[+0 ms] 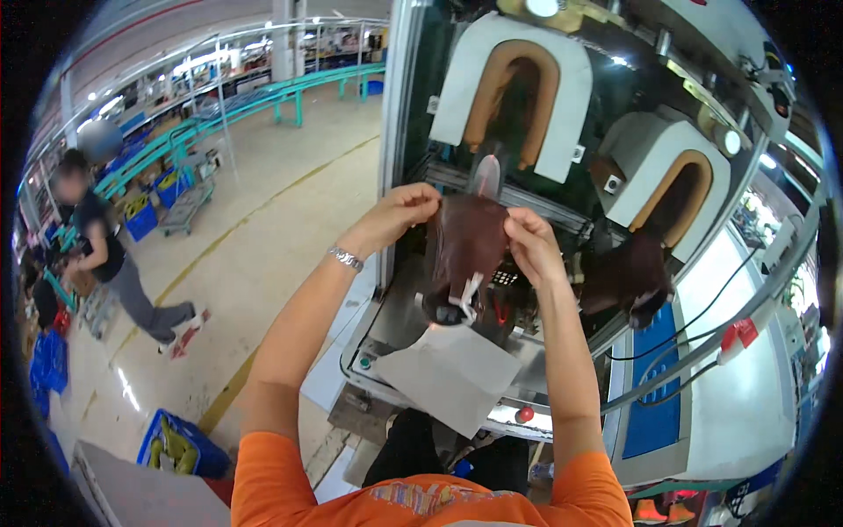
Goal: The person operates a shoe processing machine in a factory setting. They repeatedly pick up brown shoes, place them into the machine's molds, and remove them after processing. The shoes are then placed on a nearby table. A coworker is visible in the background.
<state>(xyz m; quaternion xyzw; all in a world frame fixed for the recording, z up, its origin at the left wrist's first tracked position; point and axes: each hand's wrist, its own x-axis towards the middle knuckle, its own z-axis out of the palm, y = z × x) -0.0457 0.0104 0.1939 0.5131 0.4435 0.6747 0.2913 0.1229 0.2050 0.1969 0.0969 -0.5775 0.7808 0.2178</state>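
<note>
A dark brown leather shoe upper (471,235) with a white lace (469,297) hangs in front of a machine, below a metal last (486,174). My left hand (395,218) pinches its left edge between thumb and fingers. On the opposite edge my right hand (534,244) is closed in a similar pinch. Above the last, a white U-shaped clamp (566,105) carries a tan pad (516,61). Another brown upper (625,274) sits at the right-hand station, under a second white clamp (644,145); no hand touches it.
A pale sheet (448,373) lies over the machine's front edge, near a red button (524,414) and a green button (364,362). Cables and a hose (694,356) run along the right side. At lower left stands a blue crate (183,446). Another person (110,250) is at far left.
</note>
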